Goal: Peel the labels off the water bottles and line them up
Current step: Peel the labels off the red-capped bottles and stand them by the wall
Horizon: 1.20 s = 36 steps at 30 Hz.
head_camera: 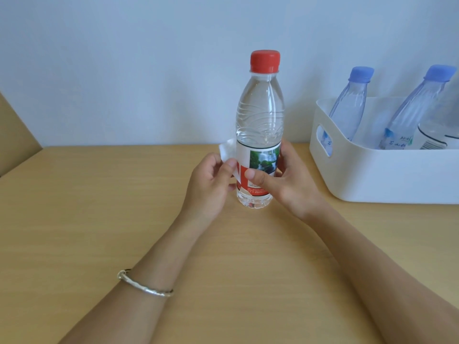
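A clear water bottle (260, 112) with a red cap stands upright on the wooden table. Its red-and-white label (258, 156), printed with a waterfall picture, is partly peeled, and a white flap sticks out to the left. My left hand (211, 182) pinches that loose flap between thumb and fingers. My right hand (285, 180) grips the lower body of the bottle, thumb pressed on the front of the label.
A white plastic bin (372, 175) with a cut-out handle stands at the right and holds blue-capped bottles (347, 112), leaning, with labels on. The wooden table (124, 207) runs back to a pale wall. A tan board leans at far left.
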Available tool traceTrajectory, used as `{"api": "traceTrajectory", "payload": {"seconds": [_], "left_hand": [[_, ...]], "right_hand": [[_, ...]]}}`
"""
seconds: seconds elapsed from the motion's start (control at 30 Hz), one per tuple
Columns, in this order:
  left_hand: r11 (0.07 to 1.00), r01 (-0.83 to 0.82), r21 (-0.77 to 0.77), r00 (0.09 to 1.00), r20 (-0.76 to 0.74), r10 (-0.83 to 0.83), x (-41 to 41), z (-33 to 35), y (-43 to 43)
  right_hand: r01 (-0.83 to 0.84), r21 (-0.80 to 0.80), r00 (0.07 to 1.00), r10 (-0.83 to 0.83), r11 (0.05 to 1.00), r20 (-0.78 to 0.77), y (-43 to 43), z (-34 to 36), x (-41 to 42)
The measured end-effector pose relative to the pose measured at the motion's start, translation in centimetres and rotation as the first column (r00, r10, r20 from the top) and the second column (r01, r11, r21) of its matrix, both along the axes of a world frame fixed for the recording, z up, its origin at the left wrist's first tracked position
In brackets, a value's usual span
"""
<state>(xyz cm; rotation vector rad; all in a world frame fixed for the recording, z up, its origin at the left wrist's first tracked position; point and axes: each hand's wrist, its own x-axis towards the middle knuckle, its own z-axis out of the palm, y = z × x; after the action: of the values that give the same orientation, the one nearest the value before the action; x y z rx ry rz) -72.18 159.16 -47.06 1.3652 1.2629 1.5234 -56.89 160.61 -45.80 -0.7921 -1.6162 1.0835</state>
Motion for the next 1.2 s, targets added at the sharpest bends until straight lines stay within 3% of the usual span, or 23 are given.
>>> {"api": "traceTrajectory", "payload": {"seconds": [0.2,0.3,0.43,0.53,0.67,0.8,0.93,1.07,1.2], "left_hand": [[0.986,-0.144,-0.08,0.988,0.043,0.148,-0.8,0.6,0.9],[0.969,-0.247,-0.03,0.962,-0.131,0.241,-1.5,0.2,1.7],[0.877,-0.474,0.08,0.815,-0.337,0.471,-2.3,0.9,1.8],[0.838,-0.533,0.114,0.719,-0.462,0.52,-2.2,1.5,1.6],[0.912,-0.395,0.111,0.804,-0.439,0.401,-1.5,1.0,1.5],[0.992,-0.126,-0.004,0.983,-0.136,0.124,-0.6,0.7,1.2],[0.998,0.02,-0.06,0.994,-0.108,-0.026,-0.6,0.8,1.2],[1.0,-0.016,-0.025,0.998,-0.053,0.014,-0.9,0.7,0.9],[0.978,-0.122,0.17,0.991,-0.039,0.13,-0.9,0.9,0.2]], "right_hand": [[-0.019,-0.006,1.0,0.019,1.0,-0.005,-0.1,0.0,0.0],[-0.034,-0.024,0.999,0.034,0.999,-0.011,0.0,-0.1,-0.1],[-0.045,-0.039,0.999,0.044,0.998,-0.009,0.1,-0.2,0.0],[-0.05,-0.05,0.999,0.05,0.998,0.002,0.0,-0.3,-0.1],[-0.062,-0.05,0.998,0.063,0.997,0.018,0.0,-0.6,-0.4],[-0.069,-0.043,0.997,0.07,0.997,0.024,0.1,-0.7,-0.4],[-0.039,-0.026,0.998,0.04,0.999,0.044,0.1,-0.5,-0.4],[0.001,0.002,0.998,-0.001,1.0,0.068,0.3,-0.5,-0.4],[0.024,0.048,0.997,-0.028,0.999,0.076,0.1,0.1,-0.3]]}}
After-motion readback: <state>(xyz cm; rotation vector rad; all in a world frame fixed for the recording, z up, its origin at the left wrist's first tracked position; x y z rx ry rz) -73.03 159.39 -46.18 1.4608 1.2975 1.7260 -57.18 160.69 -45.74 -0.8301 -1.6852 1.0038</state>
